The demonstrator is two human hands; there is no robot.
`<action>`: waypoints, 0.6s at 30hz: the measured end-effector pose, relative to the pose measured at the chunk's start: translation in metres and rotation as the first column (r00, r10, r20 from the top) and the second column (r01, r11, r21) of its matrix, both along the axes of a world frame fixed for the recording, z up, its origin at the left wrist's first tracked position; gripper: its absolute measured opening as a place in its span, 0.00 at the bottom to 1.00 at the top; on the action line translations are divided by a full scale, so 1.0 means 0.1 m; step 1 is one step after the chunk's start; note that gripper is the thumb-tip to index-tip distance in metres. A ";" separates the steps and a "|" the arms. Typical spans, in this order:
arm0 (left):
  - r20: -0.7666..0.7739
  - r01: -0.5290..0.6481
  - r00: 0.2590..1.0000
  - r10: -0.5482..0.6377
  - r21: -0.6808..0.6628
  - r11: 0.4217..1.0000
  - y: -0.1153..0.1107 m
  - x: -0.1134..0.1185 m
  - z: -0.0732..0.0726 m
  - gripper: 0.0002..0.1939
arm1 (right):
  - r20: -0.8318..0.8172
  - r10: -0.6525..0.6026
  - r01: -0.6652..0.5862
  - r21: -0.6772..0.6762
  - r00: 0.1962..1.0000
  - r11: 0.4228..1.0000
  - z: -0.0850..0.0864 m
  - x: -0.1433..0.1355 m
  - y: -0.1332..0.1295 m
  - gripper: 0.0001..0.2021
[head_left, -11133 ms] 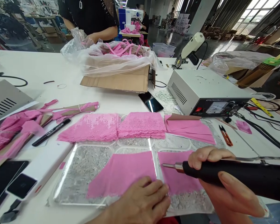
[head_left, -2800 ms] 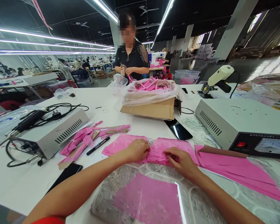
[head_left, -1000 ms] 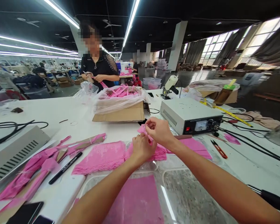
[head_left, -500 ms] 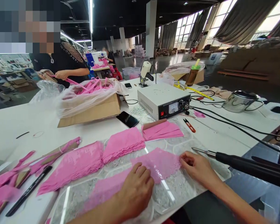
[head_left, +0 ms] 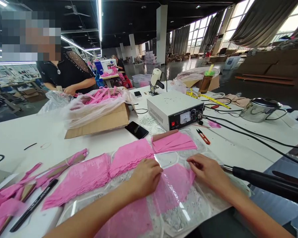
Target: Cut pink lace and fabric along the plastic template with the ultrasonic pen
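A sheer pink fabric piece (head_left: 175, 181) lies on the clear sheet, between my two hands. My left hand (head_left: 146, 175) is closed with its fingers at the piece's upper left edge. My right hand (head_left: 207, 170) pinches its right corner, thumb against fingers. Another sheer pink piece (head_left: 131, 218) lies below my left forearm. Behind my left hand are layered pink stacks, one in the middle (head_left: 131, 150) and one at the left (head_left: 81, 177). A folded pink bundle (head_left: 173, 141) sits at their right. A black-handled tool (head_left: 265, 178) with a metal shaft extends behind my right hand.
A white control box (head_left: 175, 105) with cables stands at the back. Nearby are a phone (head_left: 137, 130), orange-handled snips (head_left: 203, 136), a glass pot (head_left: 259, 110) and a carton (head_left: 99, 124) of pink strips. A marker (head_left: 33, 205) lies at the left; a person stands behind the carton.
My left hand has moved up and away from the lower piece. The piece between my hands has turned and shifted slightly down. My right hand has moved a little up and left.
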State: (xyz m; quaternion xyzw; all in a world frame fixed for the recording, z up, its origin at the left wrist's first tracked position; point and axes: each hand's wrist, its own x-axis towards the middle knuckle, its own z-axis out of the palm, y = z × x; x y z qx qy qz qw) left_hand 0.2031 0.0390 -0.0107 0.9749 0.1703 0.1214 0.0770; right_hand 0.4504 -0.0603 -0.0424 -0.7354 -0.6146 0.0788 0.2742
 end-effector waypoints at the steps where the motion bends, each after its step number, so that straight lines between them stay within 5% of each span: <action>1: -0.002 -0.007 1.000 0.007 0.021 1.000 0.14 0.12 -0.01 0.08 | 0.011 0.015 -0.015 0.009 1.000 1.000 0.02 0.00 0.16 0.12; 7: -0.029 0.011 1.000 -0.007 0.128 0.992 0.69 0.66 -0.07 0.11 | 0.102 0.056 -0.054 -0.015 0.993 0.998 0.12 0.05 0.75 0.11; 18: -0.094 -0.033 0.995 0.040 0.074 0.997 0.93 0.78 -0.17 0.15 | 0.132 0.088 -0.076 -0.094 0.987 0.993 0.10 0.09 0.83 0.11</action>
